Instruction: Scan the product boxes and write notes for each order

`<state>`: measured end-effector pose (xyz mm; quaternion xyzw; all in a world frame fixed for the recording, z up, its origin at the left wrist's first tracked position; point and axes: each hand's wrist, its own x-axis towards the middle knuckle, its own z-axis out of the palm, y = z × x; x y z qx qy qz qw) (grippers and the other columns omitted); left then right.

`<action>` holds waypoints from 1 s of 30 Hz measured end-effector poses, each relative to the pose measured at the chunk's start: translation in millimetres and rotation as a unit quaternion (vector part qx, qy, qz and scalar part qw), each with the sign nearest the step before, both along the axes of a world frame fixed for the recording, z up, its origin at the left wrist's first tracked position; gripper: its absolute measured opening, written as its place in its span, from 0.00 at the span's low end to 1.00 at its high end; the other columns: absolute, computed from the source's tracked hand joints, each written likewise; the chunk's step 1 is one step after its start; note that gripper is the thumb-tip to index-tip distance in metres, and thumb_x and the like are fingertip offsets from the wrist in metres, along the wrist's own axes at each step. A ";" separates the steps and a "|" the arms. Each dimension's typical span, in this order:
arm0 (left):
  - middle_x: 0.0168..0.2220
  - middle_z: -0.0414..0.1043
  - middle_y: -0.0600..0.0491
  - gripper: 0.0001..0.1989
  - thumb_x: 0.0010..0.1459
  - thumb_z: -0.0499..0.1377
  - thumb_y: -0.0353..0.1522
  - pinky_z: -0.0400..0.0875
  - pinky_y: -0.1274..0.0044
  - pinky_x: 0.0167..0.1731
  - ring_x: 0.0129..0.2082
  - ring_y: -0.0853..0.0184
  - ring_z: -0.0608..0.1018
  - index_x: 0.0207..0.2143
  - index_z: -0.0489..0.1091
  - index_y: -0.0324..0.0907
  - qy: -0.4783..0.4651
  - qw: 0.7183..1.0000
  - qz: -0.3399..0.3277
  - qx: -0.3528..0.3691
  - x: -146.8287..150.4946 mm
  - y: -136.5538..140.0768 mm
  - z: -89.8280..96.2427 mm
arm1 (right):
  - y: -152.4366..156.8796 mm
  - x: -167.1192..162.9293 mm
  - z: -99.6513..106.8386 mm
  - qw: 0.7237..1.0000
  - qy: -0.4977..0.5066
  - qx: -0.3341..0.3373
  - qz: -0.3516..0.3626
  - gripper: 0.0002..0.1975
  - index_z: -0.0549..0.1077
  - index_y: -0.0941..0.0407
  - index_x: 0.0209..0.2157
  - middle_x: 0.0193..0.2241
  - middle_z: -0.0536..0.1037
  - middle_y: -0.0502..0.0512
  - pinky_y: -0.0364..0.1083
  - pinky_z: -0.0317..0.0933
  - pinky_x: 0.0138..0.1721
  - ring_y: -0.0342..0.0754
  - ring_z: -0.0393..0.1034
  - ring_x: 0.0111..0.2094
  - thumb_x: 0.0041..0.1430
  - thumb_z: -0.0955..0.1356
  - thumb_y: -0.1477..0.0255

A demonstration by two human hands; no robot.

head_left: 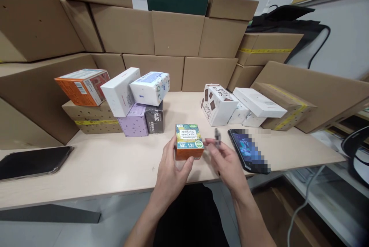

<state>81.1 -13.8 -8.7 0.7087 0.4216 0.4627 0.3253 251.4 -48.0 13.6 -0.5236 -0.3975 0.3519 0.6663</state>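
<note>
While the left hand (pixel 171 168) curls around the Binking carton (pixel 188 135) at the lower middle of the frame, fingers along its left side and thumb at its near lower edge, the right hand (pixel 226 162) is closed in a loose pinch on a pen-like object (pixel 218 138), too blurred to name surely. The step in hand looks like steadying the carton for work with that object; the next move seems to call for a firm left hold and fine right fingertip control. Whether the carton rests on the wooden tabletop (pixel 115 170) or is slightly raised, I cannot tell.

Below the hands, the table's front edge is near. Most free room lies left of the carton, toward the black phone (pixel 31 162) at lower left; rightward, the rugged smartphone (pixel 248 151) and, above it, the Super Meal box (pixel 220 104) leave less.
</note>
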 end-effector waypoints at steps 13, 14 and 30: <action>0.57 0.61 0.45 0.17 0.65 0.55 0.30 0.70 0.64 0.57 0.59 0.60 0.69 0.55 0.63 0.47 0.017 0.995 0.008 0.095 -4.1 -5.2 -4.0 | 7.9 12.5 28.6 0.989 0.055 0.108 -0.086 0.28 0.78 0.57 0.35 0.14 0.64 0.45 0.40 0.54 0.21 0.38 0.57 0.17 0.64 0.61 0.47; 0.57 0.60 0.45 0.17 0.65 0.55 0.30 0.71 0.64 0.56 0.59 0.60 0.69 0.56 0.64 0.47 0.026 0.995 0.000 0.098 -4.1 -5.7 -3.9 | 10.0 8.7 29.3 0.991 0.044 0.104 -0.071 0.27 0.78 0.56 0.38 0.16 0.68 0.47 0.40 0.57 0.22 0.39 0.60 0.19 0.65 0.61 0.48; 0.57 0.57 0.46 0.19 0.66 0.53 0.28 0.73 0.66 0.54 0.52 0.63 0.74 0.58 0.65 0.51 0.049 0.992 -0.044 0.111 -1.4 -7.2 -6.7 | 51.5 -12.6 29.7 0.972 -0.228 0.050 0.044 0.14 0.68 0.53 0.28 0.20 0.69 0.46 0.41 0.58 0.25 0.43 0.64 0.23 0.63 0.63 0.61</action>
